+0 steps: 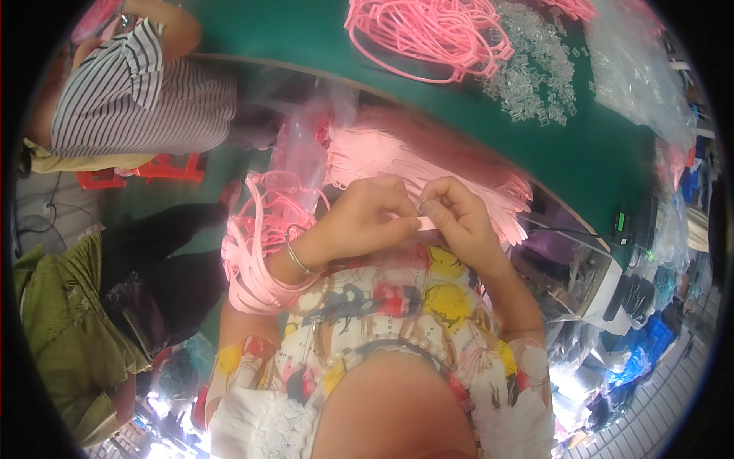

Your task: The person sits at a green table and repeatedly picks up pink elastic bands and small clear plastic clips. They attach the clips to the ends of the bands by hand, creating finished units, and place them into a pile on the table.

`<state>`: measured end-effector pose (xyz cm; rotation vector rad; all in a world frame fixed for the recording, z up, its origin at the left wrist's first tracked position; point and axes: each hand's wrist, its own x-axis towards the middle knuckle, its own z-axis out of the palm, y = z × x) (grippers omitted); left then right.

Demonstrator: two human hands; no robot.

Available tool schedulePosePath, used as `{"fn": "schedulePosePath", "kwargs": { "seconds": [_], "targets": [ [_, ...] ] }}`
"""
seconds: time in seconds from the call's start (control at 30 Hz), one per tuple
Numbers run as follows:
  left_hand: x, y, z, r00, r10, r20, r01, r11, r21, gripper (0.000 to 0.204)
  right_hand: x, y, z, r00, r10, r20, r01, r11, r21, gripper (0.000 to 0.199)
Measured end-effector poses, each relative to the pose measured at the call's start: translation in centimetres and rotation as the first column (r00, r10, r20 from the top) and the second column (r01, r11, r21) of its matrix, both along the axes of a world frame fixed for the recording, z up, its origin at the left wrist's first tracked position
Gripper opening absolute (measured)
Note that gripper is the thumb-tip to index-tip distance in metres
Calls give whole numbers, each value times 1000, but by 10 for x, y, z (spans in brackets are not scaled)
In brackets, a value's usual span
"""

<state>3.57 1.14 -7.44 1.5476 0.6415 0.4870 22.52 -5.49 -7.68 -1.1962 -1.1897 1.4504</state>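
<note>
My left hand (pixel 368 216) pinches a short stretch of flat pink strap (pixel 427 223) between thumb and forefinger in front of my chest. Right against it, my right hand (pixel 460 214) is closed with thumb and fingertips on the same strap. Something small may sit between the fingertips, too small to make out. A bundle of looped pink straps (pixel 256 287) hangs over my left forearm, beside a metal bangle (pixel 297 256). Just beyond my hands lies a thick pile of pale pink straps (pixel 382 153), below the table's edge and partly covered by my hands.
On the green table (pixel 290 34) ahead lie a tangle of pink straps (pixel 428 38) and many small clear plastic pieces (pixel 535 73). A clear plastic bag (pixel 634 76) is at the right. Another person in a striped top (pixel 153 99) is at the left, near a red stool (pixel 176 167).
</note>
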Motion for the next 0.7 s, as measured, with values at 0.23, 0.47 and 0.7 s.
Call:
{"fn": "schedulePosePath", "kwargs": {
  "seconds": [0.23, 0.47, 0.7],
  "targets": [
    [-5, 4, -2, 1000, -13, -15, 10, 988, -156, 10, 4, 3, 15, 962, 80, 260, -80, 997, -12, 11],
    [-7, 10, 1, 991, -73, 110, 114, 891, -439, 5, 12, 9, 11, 969, 202, 146, -211, 976, 54, 12],
    [-1, 9, 2, 999, -2, 39, 13, 961, -277, 5, 22, 18, 18, 929, 298, 218, -305, 952, 0, 12]
  ]
}}
